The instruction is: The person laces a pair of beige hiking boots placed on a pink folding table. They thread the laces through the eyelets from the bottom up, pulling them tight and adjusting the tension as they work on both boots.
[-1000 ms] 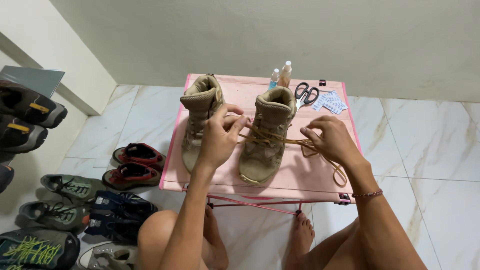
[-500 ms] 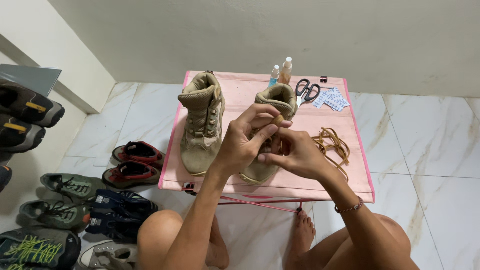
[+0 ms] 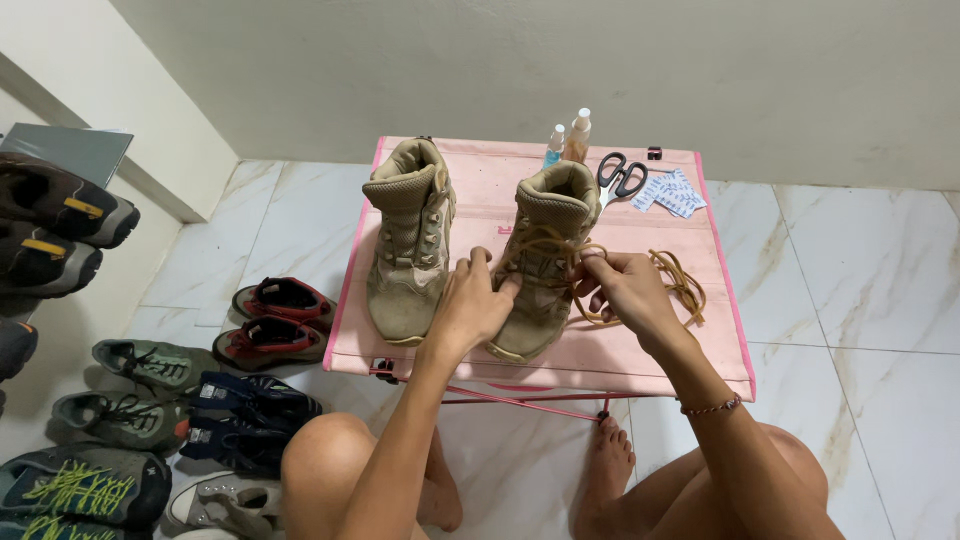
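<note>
Left hand [image 3: 470, 305] low on the near side of the right boot [image 3: 540, 265], fingers bent and pressing the tan side of it, thumb up near the laces. Holding the boot steady, not gripping any lace that can be seen. Right hand [image 3: 620, 290] just beside the same boot, on its right, fingers pinched shut on the brown lace [image 3: 680, 280]. Boot sitting right between both hands, upright, toe toward the person.

Now from the left. Many shoes [image 3: 130, 420] on the white floor [image 3: 880, 300], in rows: dark ones, green ones, blue ones, a red and black pair [image 3: 275, 320]. Next, the pink worktop [image 3: 480, 175]. Left boot [image 3: 410, 250] standing on it, upright, alone, near the left hand but not touched. Then the right boot, with the lace looped over its front. Rest of the lace lying in loose loops on the worktop, to the right of the right hand.

Far edge of the worktop: two small bottles [image 3: 568, 138] close together behind the right boot, then black scissors [image 3: 622, 178], then small white packets [image 3: 672, 192]. All well apart from the hands.

Bare knees and feet below the worktop.
</note>
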